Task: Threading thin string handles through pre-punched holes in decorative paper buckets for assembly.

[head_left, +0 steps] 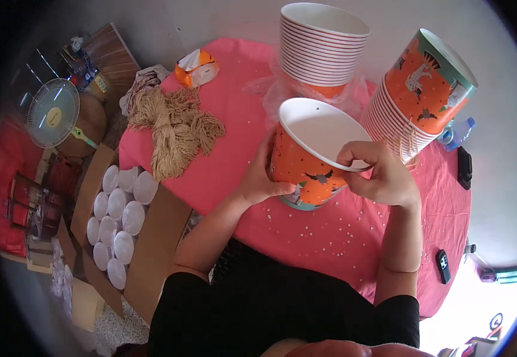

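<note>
Orange paper bucket point(306, 169), white inside, animal print, tilted on pink table, small hole near rim.

- Orange-and-white tissue pack point(197, 67), soft and squarish, lies at the far left edge of the pink table point(234, 149).
- Open brown cardboard box point(151, 238) stands on the floor left of the table, filled with white cups point(120, 214) in rows.

Pink-clothed table point(222, 172); grey floor point(508, 119); standing fan point(53, 113) left; daylight.
</note>
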### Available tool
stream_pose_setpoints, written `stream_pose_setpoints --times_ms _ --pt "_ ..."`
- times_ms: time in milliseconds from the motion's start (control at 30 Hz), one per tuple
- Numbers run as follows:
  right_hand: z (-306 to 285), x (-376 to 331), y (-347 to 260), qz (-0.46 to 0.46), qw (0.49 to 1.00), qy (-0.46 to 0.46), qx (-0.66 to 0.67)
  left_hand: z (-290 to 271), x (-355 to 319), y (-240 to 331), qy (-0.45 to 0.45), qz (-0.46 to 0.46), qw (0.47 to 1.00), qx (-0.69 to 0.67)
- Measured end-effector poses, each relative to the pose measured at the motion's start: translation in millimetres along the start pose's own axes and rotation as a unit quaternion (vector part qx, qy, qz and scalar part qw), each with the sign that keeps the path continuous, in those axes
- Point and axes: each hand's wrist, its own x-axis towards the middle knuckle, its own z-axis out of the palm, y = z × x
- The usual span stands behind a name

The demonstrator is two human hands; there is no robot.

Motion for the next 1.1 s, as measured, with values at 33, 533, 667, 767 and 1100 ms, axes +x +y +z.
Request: stream_pose_setpoints --times_ms 33,533,667,767,1100 --pt "0 0 0 -0.001 1.0 -0.002 0.001 1 0 1 -0.002 0.003 1.0 -0.004" --pt "1 3 8 -0.053 0.997 -0.046 -0.035 1 1 2 -0.004 0.002 1.0 0.031" --pt "1 1 5 -0.023 0.997 -0.062 -0.026 2 -1 0 0.004 0.004 0.999 0.054" --pt "3 2 5 -0.037 0.996 -0.064 -0.049 0 -4 -5 -0.003 0.017 0.999 0.05" --pt "24 10 18 -0.05 0.977 -0.04 -0.205 -32 -54 36 0.091 -0.087 0.986 0.111"
